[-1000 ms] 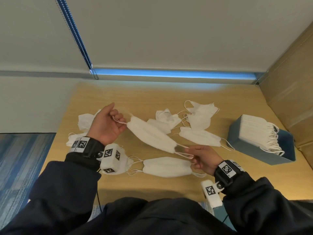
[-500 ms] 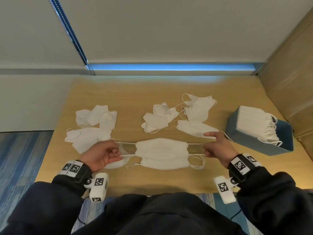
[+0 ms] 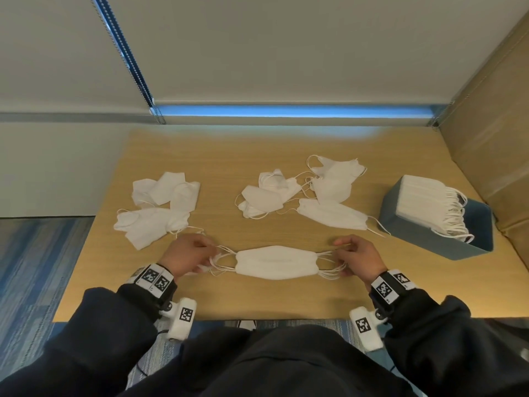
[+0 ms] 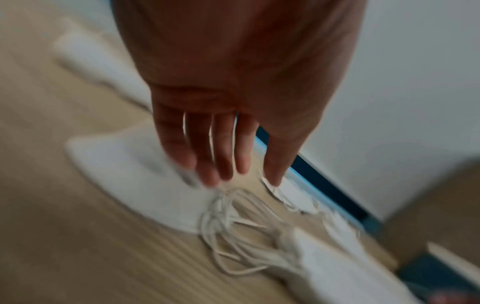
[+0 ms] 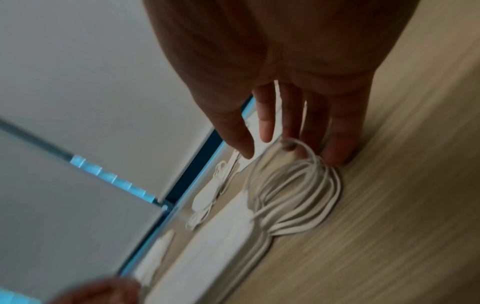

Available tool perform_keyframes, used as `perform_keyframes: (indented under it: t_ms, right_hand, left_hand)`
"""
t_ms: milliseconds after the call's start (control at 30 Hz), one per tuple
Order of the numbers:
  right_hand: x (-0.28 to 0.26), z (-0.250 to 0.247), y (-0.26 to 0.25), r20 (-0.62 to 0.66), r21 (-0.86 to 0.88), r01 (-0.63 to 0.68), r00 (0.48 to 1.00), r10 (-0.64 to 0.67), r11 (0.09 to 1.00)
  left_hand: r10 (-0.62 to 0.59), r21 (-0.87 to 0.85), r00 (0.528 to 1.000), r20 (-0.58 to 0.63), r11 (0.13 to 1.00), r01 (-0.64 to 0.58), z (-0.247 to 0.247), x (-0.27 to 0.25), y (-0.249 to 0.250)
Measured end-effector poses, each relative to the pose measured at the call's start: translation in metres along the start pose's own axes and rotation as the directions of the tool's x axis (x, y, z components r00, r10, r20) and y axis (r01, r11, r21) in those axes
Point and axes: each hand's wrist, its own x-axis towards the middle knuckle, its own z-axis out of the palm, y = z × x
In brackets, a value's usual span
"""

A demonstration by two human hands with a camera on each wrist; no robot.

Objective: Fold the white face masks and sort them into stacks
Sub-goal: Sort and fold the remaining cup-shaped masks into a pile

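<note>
Wooden table (image 3: 217, 150): white masks (image 3: 276, 262), blue box (image 3: 415, 236).

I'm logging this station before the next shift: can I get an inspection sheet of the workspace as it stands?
Surface: wooden table, bare at the near edge.
Job's things: flat mask stack near the front edge; loose masks at centre back; folded masks at back left; blue box at right, packed with masks.
Clutter: nothing seen.
Hands: left hand and right hand at the stack's ear loops, fingers extended in the wrist views; grip unclear, blurred.
Cables: a dark wire below the left wrist camera.
Surroundings: window blind, blue-lit sill, blue carpet, brown panel at right.
</note>
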Motion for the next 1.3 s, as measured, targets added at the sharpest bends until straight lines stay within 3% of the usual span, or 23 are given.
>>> perform_keyframes:
  t_ms: [67, 100, 133, 200, 267, 300, 400, 567, 767, 867, 1000, 1133, 1233, 1300]
  right_hand:
    - [0.0, -0.002, -0.002, -0.038, -0.224, 0.132, 0.989, -0.144, 0.966]
    - [-0.001, -0.001, -0.004, -0.035, -0.351, 0.218, 0.969, -0.246, 0.911]
    - [-0.003, 0.001, -0.01, 0.002, -0.44, 0.312, 0.938, -0.346, 0.842]
    - [-0.005, 0.01, -0.022, 0.217, -0.526, 0.482, 0.873, -0.438, 0.701]
    - [-0.005, 0.028, -0.029, 0.473, -0.601, 0.575, 0.816, -0.333, 0.555]
    - [-0.004, 0.036, -0.028, 0.537, -0.65, 0.595, 0.8, -0.269, 0.473]
    - [0.001, 0.053, -0.023, 0.558, -0.748, 0.596, 0.803, -0.21, 0.29]
    - [0.01, 0.051, -0.022, 0.541, -0.725, 0.589, 0.807, -0.234, 0.355]
    - [0.015, 0.047, -0.014, 0.532, -0.666, 0.595, 0.802, -0.272, 0.449]
    - [0.014, 0.046, -0.011, 0.483, -0.581, 0.612, 0.79, -0.378, 0.537]
    - [0.016, 0.046, -0.002, 0.503, -0.59, 0.658, 0.753, -0.425, 0.467]
    - [0.019, 0.047, -0.005, 0.531, -0.637, 0.639, 0.769, -0.355, 0.431]
    - [0.024, 0.042, -0.024, 0.453, -0.572, 0.567, 0.821, -0.348, 0.592]
    - [0.038, 0.031, -0.036, 0.256, -0.561, 0.485, 0.872, -0.417, 0.671]
  left_hand:
    - [0.228, 0.369, 0.97, -0.08, 0.911, -0.184, -0.001, 0.002, 0.007]
    - [0.336, 0.475, 0.941, -0.043, 0.835, -0.277, 0.001, 0.002, 0.011]
    - [0.417, 0.527, 0.907, 0.049, 0.761, -0.378, 0.006, 0.003, 0.014]
    - [0.475, 0.551, 0.824, 0.31, 0.616, -0.563, 0.024, 0.003, 0.023]
    - [0.439, 0.563, 0.744, 0.503, 0.486, -0.668, 0.047, 0.006, 0.027]
    - [0.429, 0.576, 0.71, 0.558, 0.416, -0.704, 0.056, 0.009, 0.027]
    - [0.443, 0.596, 0.661, 0.605, 0.298, -0.746, 0.068, 0.022, 0.026]
    - [0.466, 0.557, 0.681, 0.564, 0.394, -0.731, 0.067, 0.035, 0.02]
    - [0.485, 0.549, 0.681, 0.548, 0.405, -0.731, 0.065, 0.035, 0.017]
    - [0.526, 0.572, 0.673, 0.52, 0.37, -0.732, 0.066, 0.033, 0.012]
    - [0.541, 0.594, 0.667, 0.512, 0.339, -0.73, 0.065, 0.035, 0.003]
    - [0.556, 0.565, 0.647, 0.522, 0.342, -0.751, 0.064, 0.037, 0.003]
    - [0.502, 0.52, 0.698, 0.511, 0.466, -0.716, 0.053, 0.037, 0.011]
    - [0.515, 0.465, 0.741, 0.432, 0.577, -0.672, 0.035, 0.041, 0.019]
